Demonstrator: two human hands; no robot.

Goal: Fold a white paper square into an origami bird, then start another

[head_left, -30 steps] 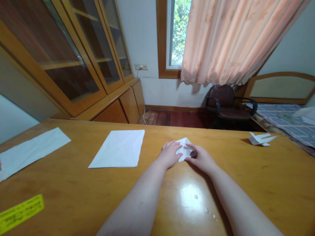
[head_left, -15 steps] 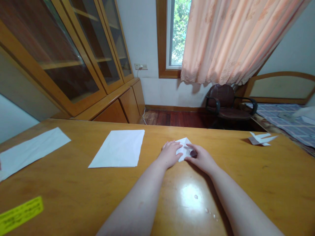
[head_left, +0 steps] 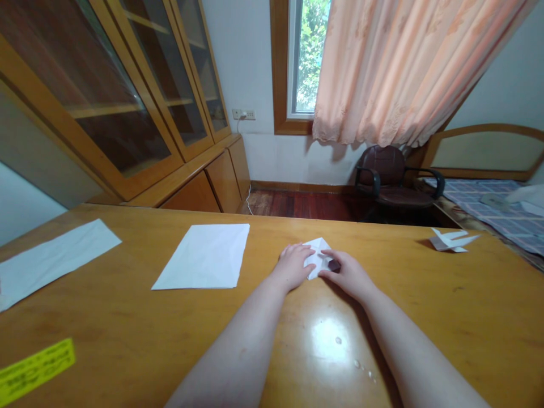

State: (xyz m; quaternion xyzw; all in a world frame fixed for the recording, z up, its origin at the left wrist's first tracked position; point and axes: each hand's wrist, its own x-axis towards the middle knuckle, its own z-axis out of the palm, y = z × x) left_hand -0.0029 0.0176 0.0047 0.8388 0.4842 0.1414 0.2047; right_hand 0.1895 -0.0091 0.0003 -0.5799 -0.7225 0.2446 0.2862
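A small folded piece of white paper (head_left: 315,258) lies on the wooden table between my two hands, with creases and a raised flap on its right part. My left hand (head_left: 293,266) holds its left side down, fingers and thumb on top of the sheet. At the right side, my right hand (head_left: 346,271) grips a lifted flap between thumb and fingers, and a dark shadowed gap shows under it. The undersides of the fingers are hidden.
A stack of white paper (head_left: 204,256) lies left of my hands, with a long paper strip (head_left: 59,262) farther left. A folded paper figure (head_left: 451,240) stands at the right. A yellow label (head_left: 38,369) is at the lower left. Beyond the table (head_left: 127,334) is a chair (head_left: 385,175).
The right flap of the folded paper seems slightly shifted under my right fingers, and the dark gap looks a little different. Both hands stay in nearly the same place.
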